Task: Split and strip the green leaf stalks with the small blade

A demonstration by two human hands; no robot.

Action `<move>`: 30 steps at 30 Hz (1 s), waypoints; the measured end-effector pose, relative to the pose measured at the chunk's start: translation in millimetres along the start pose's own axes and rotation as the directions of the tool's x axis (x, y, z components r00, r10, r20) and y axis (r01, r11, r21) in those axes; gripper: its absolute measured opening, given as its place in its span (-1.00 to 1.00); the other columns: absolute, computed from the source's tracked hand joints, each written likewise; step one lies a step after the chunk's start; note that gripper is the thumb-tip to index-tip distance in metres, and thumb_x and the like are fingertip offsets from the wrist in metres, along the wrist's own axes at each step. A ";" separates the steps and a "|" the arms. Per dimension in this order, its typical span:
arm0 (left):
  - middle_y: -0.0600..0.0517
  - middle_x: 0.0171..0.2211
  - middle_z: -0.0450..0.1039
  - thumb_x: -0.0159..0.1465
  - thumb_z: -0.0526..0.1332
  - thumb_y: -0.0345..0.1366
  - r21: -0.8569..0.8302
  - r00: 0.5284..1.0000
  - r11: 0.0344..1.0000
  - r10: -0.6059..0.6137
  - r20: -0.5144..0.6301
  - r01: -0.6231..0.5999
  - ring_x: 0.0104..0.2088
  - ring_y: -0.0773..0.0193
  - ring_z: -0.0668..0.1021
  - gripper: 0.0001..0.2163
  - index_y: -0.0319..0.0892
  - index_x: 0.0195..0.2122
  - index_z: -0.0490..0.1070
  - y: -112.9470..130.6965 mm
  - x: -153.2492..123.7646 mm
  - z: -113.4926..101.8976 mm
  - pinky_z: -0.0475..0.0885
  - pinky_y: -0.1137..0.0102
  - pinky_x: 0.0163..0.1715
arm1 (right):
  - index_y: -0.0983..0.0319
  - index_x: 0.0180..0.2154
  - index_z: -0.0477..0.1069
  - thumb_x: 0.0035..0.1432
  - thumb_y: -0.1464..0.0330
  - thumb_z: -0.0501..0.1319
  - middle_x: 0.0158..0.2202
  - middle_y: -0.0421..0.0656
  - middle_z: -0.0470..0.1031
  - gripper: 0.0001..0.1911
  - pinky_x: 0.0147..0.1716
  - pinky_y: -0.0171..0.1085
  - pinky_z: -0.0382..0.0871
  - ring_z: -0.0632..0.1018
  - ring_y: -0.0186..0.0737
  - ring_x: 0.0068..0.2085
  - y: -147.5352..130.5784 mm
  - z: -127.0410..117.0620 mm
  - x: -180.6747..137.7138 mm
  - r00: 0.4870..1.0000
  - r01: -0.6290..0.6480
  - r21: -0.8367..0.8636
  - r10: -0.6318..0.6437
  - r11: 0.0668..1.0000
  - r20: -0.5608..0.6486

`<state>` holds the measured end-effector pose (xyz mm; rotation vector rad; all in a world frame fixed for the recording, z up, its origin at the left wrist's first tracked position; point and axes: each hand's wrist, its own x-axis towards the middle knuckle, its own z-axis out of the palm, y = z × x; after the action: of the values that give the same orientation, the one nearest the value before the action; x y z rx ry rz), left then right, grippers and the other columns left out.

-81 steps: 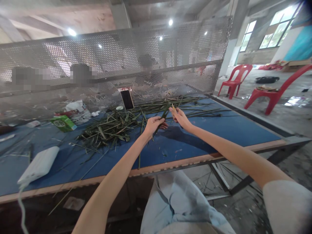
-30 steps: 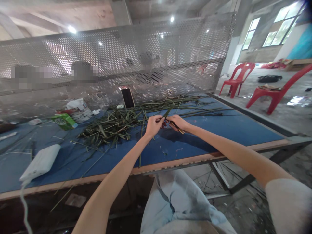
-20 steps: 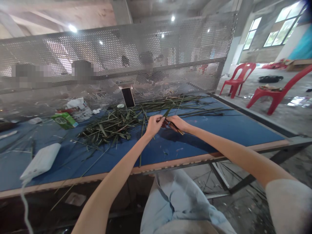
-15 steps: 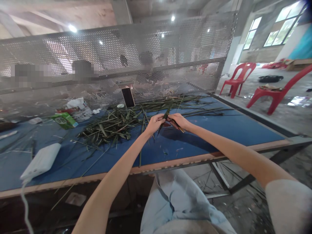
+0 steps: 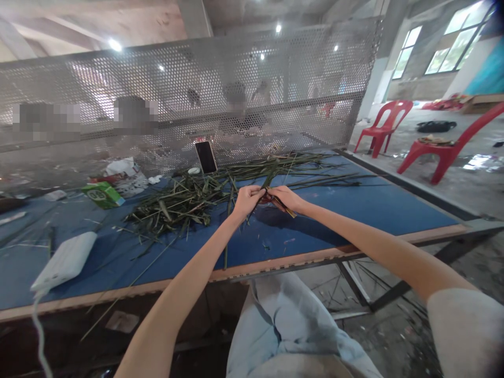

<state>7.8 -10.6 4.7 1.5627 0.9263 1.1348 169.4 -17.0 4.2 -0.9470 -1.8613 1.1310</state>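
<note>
My left hand (image 5: 249, 200) is closed, its thumb and fingers pinching a long dark green leaf (image 5: 270, 174) above the table. The leaf's tip points up and away from me. Close against it, my right hand (image 5: 286, 199) is closed too, with its fingertips at the leaf's lower part. From under that hand sticks a thin dark and yellowish piece (image 5: 290, 212), whose kind I cannot make out. A heap of cut green leaves (image 5: 173, 207) lies left of my hands. Long stalks and leaves (image 5: 307, 161) are spread behind them.
On the blue table (image 5: 378, 210) a phone (image 5: 206, 157) leans upright at the back. A white power bank (image 5: 65, 262) with a cable and a green box (image 5: 103, 195) are at left. A perforated metal screen (image 5: 275, 79) borders the far side; red chairs (image 5: 381, 128) stand at right.
The leaf has tilted slightly to the left and lower between my fingers, and both hands have drawn a little closer together. The rest of the table looks the same.
</note>
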 end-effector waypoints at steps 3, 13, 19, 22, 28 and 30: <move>-0.01 -0.55 0.55 0.07 0.34 -0.16 0.023 1.000 1.000 0.014 -0.007 -0.014 -0.45 0.18 0.62 -0.76 -0.28 -0.49 0.49 -1.7 0.3 0.5 0.55 0.29 -0.30 | 0.22 -0.67 0.17 0.30 0.35 -0.09 -0.87 -0.30 0.15 -0.53 -0.66 -0.36 0.08 0.19 -0.40 -0.76 3.7 -0.5 1.2 0.999 0.001 -0.022 0.000 1.000 0.035; 0.02 -0.57 0.55 0.15 0.25 -0.29 -0.013 0.992 0.999 -0.048 -0.113 0.047 -0.46 0.21 0.62 -0.85 -0.24 -0.49 0.47 2.2 0.1 0.1 0.53 0.31 -0.31 | 0.21 -0.58 0.21 0.27 0.35 -0.06 -0.87 -0.34 0.14 -0.64 -0.72 -0.34 0.01 0.17 -0.38 -0.80 3.7 0.3 0.6 0.999 -0.029 0.030 0.030 0.999 -0.018; -0.03 -0.52 0.57 0.14 0.25 -0.31 -0.028 0.995 0.998 -0.066 -0.072 0.064 -0.46 0.20 0.62 -0.87 -0.27 -0.46 0.50 7.3 -2.5 1.4 0.52 0.29 -0.30 | 0.21 -0.57 0.20 0.28 0.32 -0.07 -0.86 -0.34 0.13 -0.64 -0.69 -0.35 0.03 0.18 -0.39 -0.78 1.6 -1.3 -1.2 0.998 0.018 0.062 -0.014 0.998 -0.068; -0.02 -0.53 0.57 0.13 0.26 -0.30 -0.026 0.997 0.998 -0.065 -0.045 0.064 -0.48 0.22 0.61 -0.87 -0.27 -0.45 0.50 8.0 -3.6 3.9 0.52 0.32 -0.33 | 0.21 -0.59 0.19 0.28 0.34 -0.08 -0.87 -0.32 0.13 -0.62 -0.67 -0.35 0.06 0.19 -0.38 -0.77 0.1 -2.4 -0.9 0.994 0.018 0.057 -0.012 0.998 -0.104; -0.03 -0.53 0.57 0.13 0.28 -0.24 0.003 0.997 0.999 -0.043 -0.059 0.043 -0.44 0.19 0.63 -0.84 -0.26 -0.43 0.50 8.8 -4.2 4.2 0.53 0.32 -0.33 | 0.22 -0.55 0.23 0.27 0.35 -0.09 -0.87 -0.31 0.12 -0.64 -0.68 -0.34 0.05 0.19 -0.36 -0.77 -2.0 -2.2 -0.9 0.989 -0.034 0.069 0.044 0.997 -0.144; -0.03 -0.52 0.57 0.13 0.28 -0.24 0.009 0.998 0.999 -0.034 -0.050 0.035 -0.44 0.18 0.63 -0.83 -0.26 -0.43 0.51 7.7 -3.9 3.4 0.53 0.31 -0.33 | 0.22 -0.57 0.22 0.27 0.34 -0.08 -0.87 -0.31 0.12 -0.64 -0.69 -0.35 0.05 0.19 -0.36 -0.78 -1.3 -2.3 -0.5 0.989 -0.033 0.062 0.042 0.998 -0.143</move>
<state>10.2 -17.0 10.8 1.5263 0.9898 1.1511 171.3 -17.1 6.0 -1.0066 -1.6916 1.1042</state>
